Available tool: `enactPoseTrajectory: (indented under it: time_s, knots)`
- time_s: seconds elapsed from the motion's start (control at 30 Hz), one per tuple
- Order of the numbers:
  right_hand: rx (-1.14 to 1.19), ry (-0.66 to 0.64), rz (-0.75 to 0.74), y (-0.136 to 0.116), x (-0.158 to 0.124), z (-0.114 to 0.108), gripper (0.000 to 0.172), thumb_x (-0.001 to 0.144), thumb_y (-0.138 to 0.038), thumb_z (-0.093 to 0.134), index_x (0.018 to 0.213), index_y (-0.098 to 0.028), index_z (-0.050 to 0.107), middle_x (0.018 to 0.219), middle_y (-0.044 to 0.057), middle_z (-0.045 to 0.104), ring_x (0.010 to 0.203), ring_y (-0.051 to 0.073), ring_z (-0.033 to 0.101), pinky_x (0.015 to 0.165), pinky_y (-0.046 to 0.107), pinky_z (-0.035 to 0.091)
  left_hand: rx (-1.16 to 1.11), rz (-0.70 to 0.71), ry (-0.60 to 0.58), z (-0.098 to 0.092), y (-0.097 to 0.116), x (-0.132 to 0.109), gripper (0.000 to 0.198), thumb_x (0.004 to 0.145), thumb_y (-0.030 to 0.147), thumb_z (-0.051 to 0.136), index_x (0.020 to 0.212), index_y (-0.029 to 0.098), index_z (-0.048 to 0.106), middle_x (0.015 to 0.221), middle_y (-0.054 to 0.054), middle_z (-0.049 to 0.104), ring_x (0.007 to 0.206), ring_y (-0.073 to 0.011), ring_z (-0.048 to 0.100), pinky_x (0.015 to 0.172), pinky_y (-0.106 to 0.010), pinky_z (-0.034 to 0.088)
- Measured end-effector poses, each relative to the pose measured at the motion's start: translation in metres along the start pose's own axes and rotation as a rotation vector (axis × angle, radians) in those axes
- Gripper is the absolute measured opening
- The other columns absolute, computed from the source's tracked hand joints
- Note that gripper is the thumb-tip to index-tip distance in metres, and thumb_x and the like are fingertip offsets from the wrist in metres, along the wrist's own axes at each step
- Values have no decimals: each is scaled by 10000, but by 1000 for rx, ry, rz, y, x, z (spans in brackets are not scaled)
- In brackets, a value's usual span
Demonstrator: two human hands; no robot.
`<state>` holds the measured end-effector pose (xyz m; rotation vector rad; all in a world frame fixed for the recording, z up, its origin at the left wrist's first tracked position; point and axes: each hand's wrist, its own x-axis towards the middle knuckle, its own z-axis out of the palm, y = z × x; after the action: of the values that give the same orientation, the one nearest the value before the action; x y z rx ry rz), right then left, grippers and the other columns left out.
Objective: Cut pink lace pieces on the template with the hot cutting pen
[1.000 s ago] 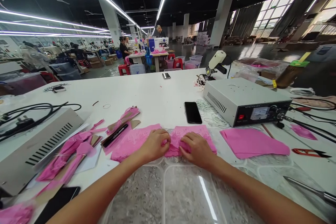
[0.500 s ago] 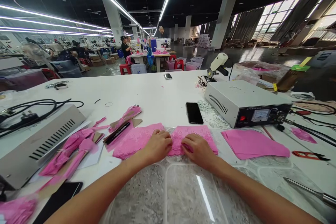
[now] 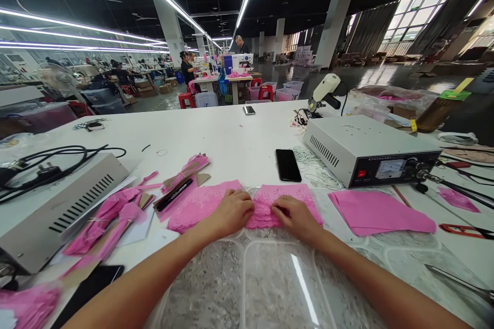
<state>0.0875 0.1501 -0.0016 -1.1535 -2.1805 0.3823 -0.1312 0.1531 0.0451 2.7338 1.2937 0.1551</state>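
Observation:
Two stacks of pink lace pieces lie side by side in front of me, a left stack (image 3: 200,201) and a right stack (image 3: 263,205) with scalloped lower edges. My left hand (image 3: 233,212) rests at the inner end of the left stack, its fingers curled down on the lace. My right hand (image 3: 294,215) is over the right stack, thumb and fingertips closed together at the lace; the fingertips partly hide what they pinch. Beneath the hands is a clear plastic sheet with a divided, rounded pattern (image 3: 280,285). Plain pink fabric (image 3: 380,212) lies folded to the right.
A grey box with a meter (image 3: 370,149) stands at right, red-handled snips (image 3: 465,230) and a metal pointed tool (image 3: 459,280) nearer. A black phone (image 3: 288,165) lies ahead. Left are a marker (image 3: 173,194), pink bundles (image 3: 104,221) and another grey box (image 3: 65,211). People work farther back.
My right hand has shifted slightly right, and the pink lace that showed bunched in its fingers is less visible. My left hand stays nearly in place. The view has turned slightly.

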Motion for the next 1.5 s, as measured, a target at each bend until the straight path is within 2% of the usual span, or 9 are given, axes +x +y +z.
enactPoseTrajectory:
  time_s: [0.17,0.4,0.57,0.73,0.9,1.0,1.1,1.17,1.5]
  knots:
    - [18,-44,45,1,1,-4,236,952,-363,561,1052,-158,621,989,37,651,786,131,632,701,308,558,-37,-29,22,-3,-1,3,258,962,330,580,1156,161,602,1161,-80,620,990,-197,630,863,-404,542]
    - [-69,29,-39,-14,3,-4,99,834,-247,658,906,-181,646,895,53,676,836,183,620,745,332,526,-97,-13,73,-9,-2,7,203,960,314,586,1071,149,627,1068,-61,645,932,-178,640,835,-381,547]
    - [-222,128,-96,4,-2,-17,172,933,-322,576,960,-160,629,936,39,648,839,160,621,756,350,534,-140,40,129,-27,1,3,145,952,278,593,955,140,638,986,-41,653,909,-169,634,842,-378,532]
    - [-260,173,-236,-4,-52,-48,175,920,-143,476,935,-201,641,850,59,679,772,188,633,644,322,532,-223,164,82,-39,15,-44,169,856,69,562,738,173,622,878,-17,656,841,-144,599,802,-284,467]
    - [-234,47,-412,-50,-123,-55,295,888,-62,440,1014,-233,645,843,51,727,759,185,675,686,307,549,-273,255,-54,-21,39,-108,176,861,83,543,720,181,581,826,-13,634,804,-152,581,818,-302,419]
    - [-226,-6,-496,-66,-143,-53,292,877,-68,438,1025,-203,650,829,49,750,744,170,699,697,278,558,-291,215,-81,-9,49,-134,158,923,121,519,794,181,589,876,-31,639,825,-161,585,842,-314,414]
    - [-238,17,-484,-70,-146,-50,233,918,-143,446,993,-224,650,804,42,753,705,165,702,647,273,556,-357,147,-48,-2,53,-151,25,932,186,566,929,172,586,983,-57,647,912,-175,594,875,-305,428]
    - [-241,39,-473,-72,-143,-47,208,940,-189,449,984,-236,647,791,41,750,688,167,699,633,287,553,-342,142,-14,2,55,-159,69,926,210,587,971,161,569,1026,-75,644,949,-182,588,891,-303,438]
    - [-119,-58,-461,-94,-123,-36,212,919,-151,430,913,-248,619,715,25,698,583,156,650,531,276,532,-270,125,55,16,60,-166,131,932,108,502,892,156,616,1019,-80,667,944,-181,600,878,-311,465]
